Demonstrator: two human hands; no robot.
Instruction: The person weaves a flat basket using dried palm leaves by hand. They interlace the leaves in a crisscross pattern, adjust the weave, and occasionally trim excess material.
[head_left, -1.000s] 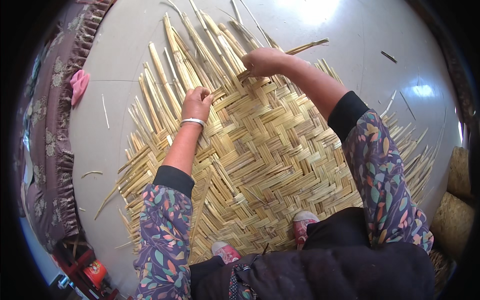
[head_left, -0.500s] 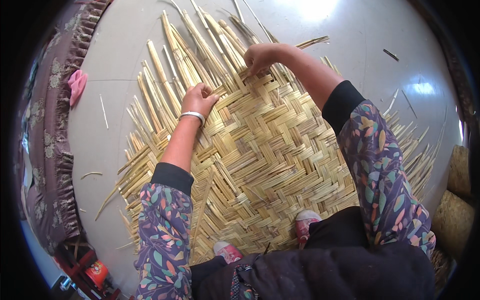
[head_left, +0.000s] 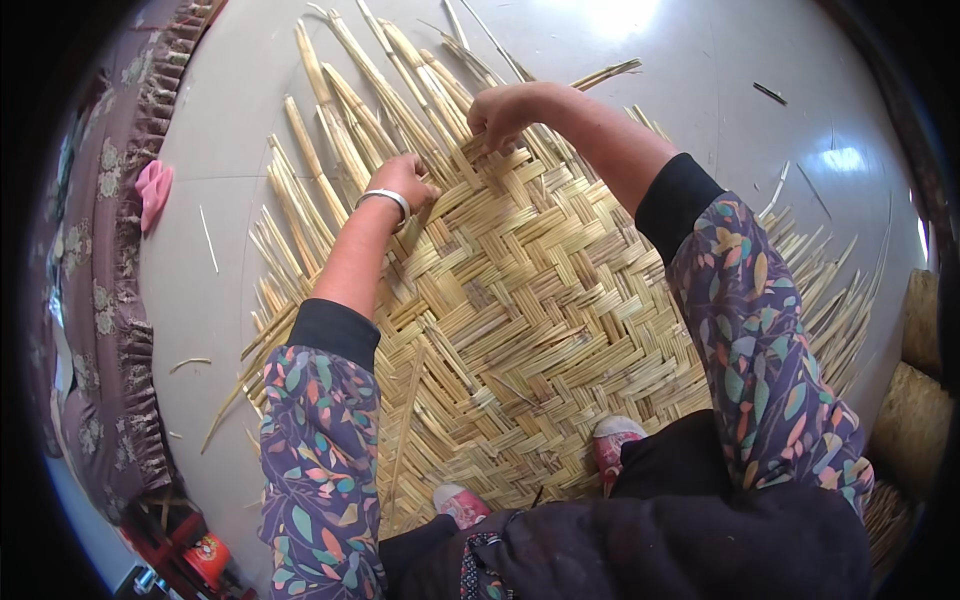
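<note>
moved: our right hand (head_left: 500, 112) has pulled in from the far loose strip (head_left: 605, 73) to the weave's edge, and our left hand (head_left: 405, 180) has slid up beside it
grip: both curled, fingers pinching reed strips (head_left: 440, 110) at the unwoven edge
mat (head_left: 540, 310): flat on the floor (head_left: 700, 60), right under us, feet on its near side
axis: free strips fan away up-left, right hand nearer
around: pink cloth (head_left: 153, 190) left, scraps about, nothing blocking

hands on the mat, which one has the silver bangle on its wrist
The left hand, pressed on the woven reed mat at its unfinished edge. Its wrist carries the silver bangle; the right hand, farther up among the loose strips, has a bare wrist.
</note>
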